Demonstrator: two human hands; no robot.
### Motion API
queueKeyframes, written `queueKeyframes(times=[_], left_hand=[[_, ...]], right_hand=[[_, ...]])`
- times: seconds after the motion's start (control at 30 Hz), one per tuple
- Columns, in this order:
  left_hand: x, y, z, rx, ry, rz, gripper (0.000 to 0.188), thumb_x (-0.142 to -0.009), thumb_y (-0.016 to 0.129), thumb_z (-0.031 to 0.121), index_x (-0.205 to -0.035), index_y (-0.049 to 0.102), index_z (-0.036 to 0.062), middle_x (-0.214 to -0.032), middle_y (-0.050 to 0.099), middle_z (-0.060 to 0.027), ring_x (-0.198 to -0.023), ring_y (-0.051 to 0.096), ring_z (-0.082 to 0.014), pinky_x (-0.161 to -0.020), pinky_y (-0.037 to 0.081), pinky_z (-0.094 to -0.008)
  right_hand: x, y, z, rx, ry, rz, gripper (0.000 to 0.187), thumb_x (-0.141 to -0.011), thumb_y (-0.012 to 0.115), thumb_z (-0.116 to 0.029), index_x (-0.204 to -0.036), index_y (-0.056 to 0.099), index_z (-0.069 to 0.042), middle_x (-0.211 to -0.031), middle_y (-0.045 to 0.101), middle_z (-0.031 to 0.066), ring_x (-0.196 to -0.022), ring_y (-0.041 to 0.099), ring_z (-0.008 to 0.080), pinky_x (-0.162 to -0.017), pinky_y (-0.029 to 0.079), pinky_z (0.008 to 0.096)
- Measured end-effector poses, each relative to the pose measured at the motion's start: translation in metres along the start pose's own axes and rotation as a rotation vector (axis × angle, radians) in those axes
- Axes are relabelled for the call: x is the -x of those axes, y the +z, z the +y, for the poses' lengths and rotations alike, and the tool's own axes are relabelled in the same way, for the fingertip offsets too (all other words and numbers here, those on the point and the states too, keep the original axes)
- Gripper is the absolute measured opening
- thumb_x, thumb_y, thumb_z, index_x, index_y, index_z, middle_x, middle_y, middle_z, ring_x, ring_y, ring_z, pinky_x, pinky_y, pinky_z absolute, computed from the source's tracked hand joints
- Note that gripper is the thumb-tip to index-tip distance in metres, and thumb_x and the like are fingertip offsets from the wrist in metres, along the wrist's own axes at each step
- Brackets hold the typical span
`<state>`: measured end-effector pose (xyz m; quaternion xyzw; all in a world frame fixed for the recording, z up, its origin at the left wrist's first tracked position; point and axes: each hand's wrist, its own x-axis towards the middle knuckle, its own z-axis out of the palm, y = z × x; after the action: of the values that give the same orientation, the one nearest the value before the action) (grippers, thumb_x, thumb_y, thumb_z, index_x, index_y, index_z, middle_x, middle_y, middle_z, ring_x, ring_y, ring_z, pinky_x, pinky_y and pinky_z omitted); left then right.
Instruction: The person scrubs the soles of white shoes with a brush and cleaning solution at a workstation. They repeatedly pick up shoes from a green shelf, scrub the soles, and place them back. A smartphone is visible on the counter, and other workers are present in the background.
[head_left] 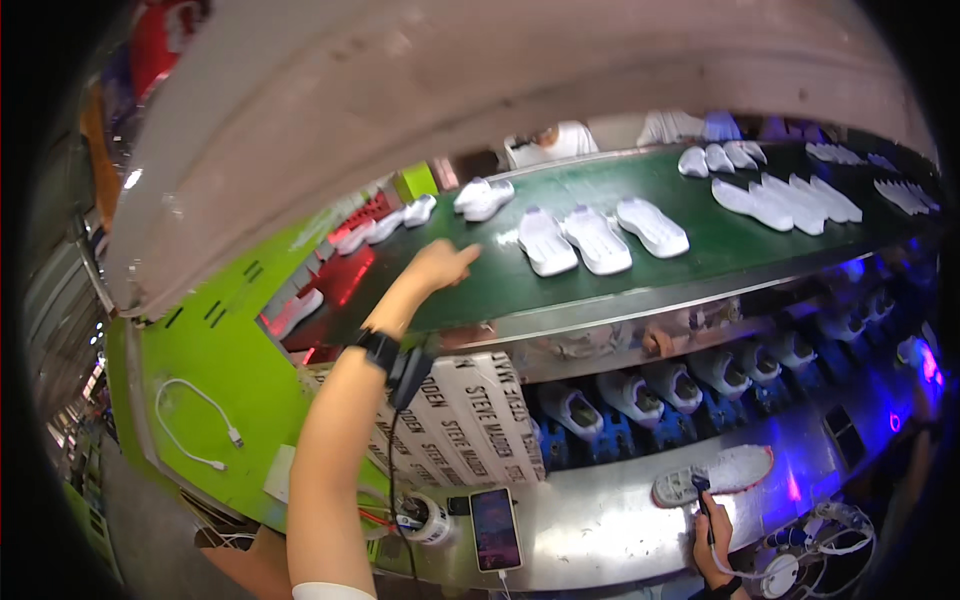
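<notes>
My left hand (440, 266) reaches over the green conveyor belt (470, 300), fingers partly stretched, with nothing visible in it. To its right, three white shoe soles (598, 242) lie on the belt; a pair of white soles (484, 199) sits just beyond it. At the lower right, my right hand (712, 545) is closed around a thin dark-handled tool (702, 488). The tool's dark head touches a pale shoe sole (738, 468) on the metal ledge (590, 520). The tool's exact kind is too small to make out.
White sneakers (633, 398) stand on blue holders below the belt. A patterned cardboard box (470, 425), a phone (496, 530) and a white container (432, 522) are near my left arm. A white cable (200, 400) lies on the green surface. People stand across the belt.
</notes>
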<state>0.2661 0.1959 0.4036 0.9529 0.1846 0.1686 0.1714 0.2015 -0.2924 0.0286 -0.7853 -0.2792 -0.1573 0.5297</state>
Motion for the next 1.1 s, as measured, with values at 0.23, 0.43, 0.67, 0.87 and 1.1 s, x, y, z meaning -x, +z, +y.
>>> queueKeyframes(times=[0.23, 0.43, 0.67, 0.87, 1.1], left_hand=[[-0.040, 0.079, 0.050, 0.244, -0.101, 0.212, 0.029, -0.080, 0.062, 0.026, -0.090, 0.066, -0.0010, -0.089, 0.067, -0.0175, -0.085, 0.066, -0.0305, -0.075, 0.052, -0.0427], [0.108, 0.023, 0.079, 0.969, 0.022, 0.256, 0.035, -0.082, 0.059, 0.016, -0.111, 0.051, -0.0026, -0.098, 0.060, -0.0119, -0.079, 0.063, -0.0189, -0.068, 0.054, -0.0326], [0.313, 0.171, -0.001, 1.984, -0.409, -0.484, 0.054, -0.085, 0.053, 0.029, -0.126, 0.046, -0.0049, -0.107, 0.062, -0.0249, -0.084, 0.067, -0.0327, -0.075, 0.056, -0.0394], [0.375, 0.313, 0.017, 2.575, -0.424, -0.794, 0.059, -0.097, 0.033, 0.050, -0.131, 0.045, 0.0031, -0.121, 0.057, -0.0179, -0.108, 0.058, -0.0304, -0.093, 0.048, -0.0437], [0.366, 0.307, 0.004, 2.534, -0.317, -0.658, 0.059, -0.096, 0.033, 0.046, -0.133, 0.042, 0.0014, -0.123, 0.054, -0.0206, -0.107, 0.056, -0.0349, -0.092, 0.047, -0.0458]], right_hand=[[-0.013, -0.009, -0.034, -0.122, 0.110, -0.035, 0.027, -0.087, 0.051, -0.002, -0.111, 0.062, 0.002, -0.093, 0.061, 0.0135, -0.087, 0.057, 0.0228, -0.078, 0.044, 0.0306], [-0.025, -0.031, -0.036, -0.331, 0.360, -0.095, 0.023, -0.084, 0.057, 0.002, -0.106, 0.063, 0.000, -0.102, 0.063, 0.0084, -0.088, 0.060, 0.0158, -0.079, 0.048, 0.0260], [-0.043, -0.044, -0.155, -0.557, 0.280, -0.321, 0.023, -0.078, 0.063, 0.001, -0.101, 0.067, 0.003, -0.095, 0.067, 0.0118, -0.087, 0.063, 0.0200, -0.077, 0.049, 0.0287], [-0.039, 0.032, -0.137, -0.028, -0.291, -0.197, 0.027, -0.072, 0.069, 0.001, -0.098, 0.065, -0.002, -0.091, 0.067, 0.0120, -0.077, 0.060, 0.0245, -0.070, 0.046, 0.0332], [-0.054, 0.030, -0.151, -0.186, -0.206, -0.290, 0.024, -0.073, 0.070, -0.007, -0.095, 0.067, -0.002, -0.084, 0.068, 0.0106, -0.076, 0.059, 0.0237, -0.073, 0.046, 0.0364]])
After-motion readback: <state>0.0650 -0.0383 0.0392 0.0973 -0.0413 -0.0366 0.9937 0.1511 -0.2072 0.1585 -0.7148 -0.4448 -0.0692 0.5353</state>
